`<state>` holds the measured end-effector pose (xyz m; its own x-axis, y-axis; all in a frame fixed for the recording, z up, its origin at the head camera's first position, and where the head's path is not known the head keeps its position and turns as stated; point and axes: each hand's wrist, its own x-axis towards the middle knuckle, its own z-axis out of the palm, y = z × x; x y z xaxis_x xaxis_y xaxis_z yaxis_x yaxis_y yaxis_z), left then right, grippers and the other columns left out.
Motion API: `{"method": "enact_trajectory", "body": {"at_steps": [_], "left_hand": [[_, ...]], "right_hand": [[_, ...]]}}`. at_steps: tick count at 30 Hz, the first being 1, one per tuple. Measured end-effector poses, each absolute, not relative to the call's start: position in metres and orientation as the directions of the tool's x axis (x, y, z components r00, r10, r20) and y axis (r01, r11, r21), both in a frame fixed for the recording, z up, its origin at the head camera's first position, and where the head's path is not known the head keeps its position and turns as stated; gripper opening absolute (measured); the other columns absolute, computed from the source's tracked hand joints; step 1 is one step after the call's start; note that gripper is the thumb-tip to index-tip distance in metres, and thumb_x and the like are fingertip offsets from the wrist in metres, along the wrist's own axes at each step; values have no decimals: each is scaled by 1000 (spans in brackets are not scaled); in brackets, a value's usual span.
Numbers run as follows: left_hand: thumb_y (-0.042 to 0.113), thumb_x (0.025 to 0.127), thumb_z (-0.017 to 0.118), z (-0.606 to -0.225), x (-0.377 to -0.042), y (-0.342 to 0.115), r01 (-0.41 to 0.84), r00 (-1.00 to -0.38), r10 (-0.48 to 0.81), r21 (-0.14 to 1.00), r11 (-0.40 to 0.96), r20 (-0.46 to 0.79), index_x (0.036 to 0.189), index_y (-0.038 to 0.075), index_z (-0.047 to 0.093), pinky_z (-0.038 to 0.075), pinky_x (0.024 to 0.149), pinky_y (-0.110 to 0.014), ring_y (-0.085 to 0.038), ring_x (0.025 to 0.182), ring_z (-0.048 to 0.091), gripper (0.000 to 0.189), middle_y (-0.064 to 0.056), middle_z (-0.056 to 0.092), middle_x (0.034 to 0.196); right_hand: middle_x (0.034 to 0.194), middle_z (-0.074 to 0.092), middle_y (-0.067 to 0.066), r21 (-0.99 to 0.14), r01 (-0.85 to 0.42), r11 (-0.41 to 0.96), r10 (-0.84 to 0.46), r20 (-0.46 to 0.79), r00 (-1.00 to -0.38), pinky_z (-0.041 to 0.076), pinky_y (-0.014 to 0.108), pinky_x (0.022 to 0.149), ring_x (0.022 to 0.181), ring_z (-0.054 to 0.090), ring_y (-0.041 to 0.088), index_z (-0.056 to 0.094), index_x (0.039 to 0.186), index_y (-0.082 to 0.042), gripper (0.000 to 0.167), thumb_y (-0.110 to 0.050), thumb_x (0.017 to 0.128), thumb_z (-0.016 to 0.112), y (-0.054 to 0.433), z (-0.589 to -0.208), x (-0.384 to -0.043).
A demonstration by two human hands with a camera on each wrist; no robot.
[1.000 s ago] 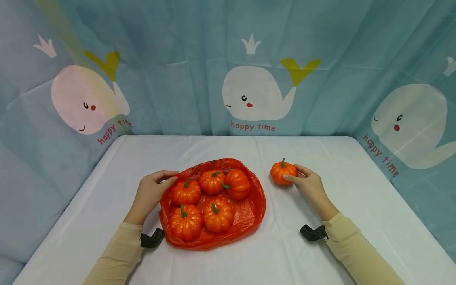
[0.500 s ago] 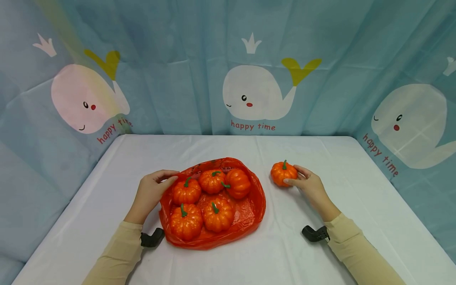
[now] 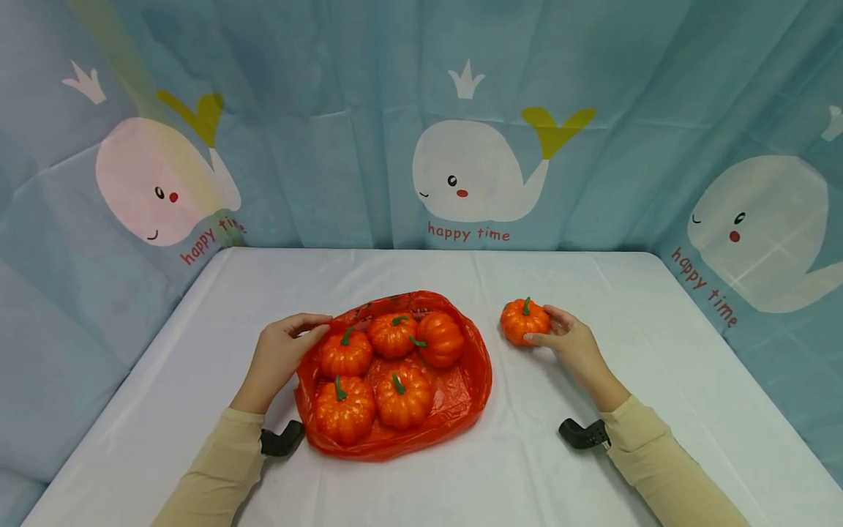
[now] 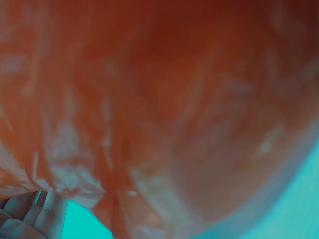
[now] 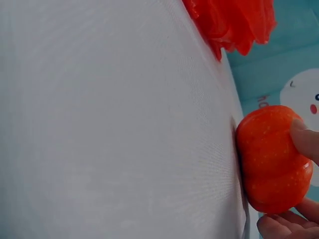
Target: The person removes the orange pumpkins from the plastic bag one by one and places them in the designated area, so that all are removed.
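Several small orange pumpkins with green stems, among them one pumpkin (image 3: 404, 397) at the front, lie in a spread red plastic bag (image 3: 454, 399). My left hand (image 3: 282, 357) holds the bag's rim at its upper left between thumb and fingers. In the left wrist view the blurred bag (image 4: 164, 99) hides most of that hand, and only some fingers (image 4: 30, 216) show at the lower left. To the right of the bag, my right hand (image 3: 573, 348) grips a single pumpkin (image 3: 520, 322) by its right side. That pumpkin (image 5: 271, 159) appears to rest on the white cloth.
A white cloth covers the table (image 3: 527, 454). Blue curtains (image 3: 316, 176) printed with whales stand around its back and sides. Black wrist cameras (image 3: 283, 439) sit at both sleeves, the left one close to the bag.
The right hand and its pumpkin have shifted very slightly down and right, with the thumb a little lower on the pumpkin. The left hand and the bag stay in place.
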<state>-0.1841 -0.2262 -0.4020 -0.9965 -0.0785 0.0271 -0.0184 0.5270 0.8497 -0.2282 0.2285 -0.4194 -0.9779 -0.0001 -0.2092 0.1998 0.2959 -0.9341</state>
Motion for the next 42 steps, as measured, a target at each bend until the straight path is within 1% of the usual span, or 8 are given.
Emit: {"method": "enact_trajectory", "body": {"at_steps": [5,9,15,20,25,31,38,42], "left_hand": [[42,96,64,-400,-183,-226,-26,-997,-79,848,530,19,120,13,72,46,83,-10,-24,120,58,39,-11,70,122],[42,96,64,-398,-182,-225,-32,-996,-85,850,525,15,120,13,72,47,84,-12,-24,120,58,39,-12,70,123],[44,96,64,-398,-183,-226,-31,-996,-84,853,521,15,121,14,72,46,84,-11,-23,119,58,40,-10,70,122],[45,95,64,-400,-184,-226,-21,-996,-82,855,518,25,121,14,72,46,83,-10,-23,118,59,41,-10,70,122],[45,95,64,-400,-184,-226,-23,-997,-80,857,515,22,121,14,72,46,83,-10,-23,118,58,41,-10,70,122],[45,95,64,-399,-184,-225,-22,-997,-76,860,510,20,122,15,72,47,84,-12,-22,118,58,41,-9,70,123],[44,96,63,-400,-185,-226,-18,-997,-74,860,510,23,122,15,72,47,83,-12,-22,118,57,40,-9,70,122],[45,96,63,-400,-184,-226,-16,-997,-75,858,513,26,122,15,72,46,84,-11,-22,118,58,40,-10,70,123]], "right_hand": [[164,26,13,-928,139,345,34,-136,-990,28,38,120,152,25,27,25,156,-2,84,-16,89,75,226,-411,-217],[163,29,11,-912,84,401,67,-63,-996,29,36,118,151,28,27,30,155,-2,84,-24,89,76,220,-398,-201],[160,36,7,-935,-17,354,84,50,-995,34,26,111,149,32,22,43,149,-2,75,-21,86,79,207,-384,-178],[152,46,10,-937,-109,332,51,133,-990,40,22,105,143,42,26,49,142,1,68,-16,83,81,193,-378,-164],[147,51,13,-941,-124,313,-11,127,-992,42,25,104,137,48,26,50,141,-1,70,-15,81,83,180,-377,-156],[144,54,13,-943,-143,301,-94,120,-988,46,22,100,136,51,27,52,138,-3,68,-15,79,84,166,-381,-149],[141,57,11,-942,-174,288,-161,131,-978,45,40,103,134,52,27,56,136,-5,66,-12,77,85,151,-385,-147],[141,57,13,-944,-165,284,-189,114,-975,45,42,104,135,51,30,57,135,-3,66,-13,77,86,144,-388,-146]]}}
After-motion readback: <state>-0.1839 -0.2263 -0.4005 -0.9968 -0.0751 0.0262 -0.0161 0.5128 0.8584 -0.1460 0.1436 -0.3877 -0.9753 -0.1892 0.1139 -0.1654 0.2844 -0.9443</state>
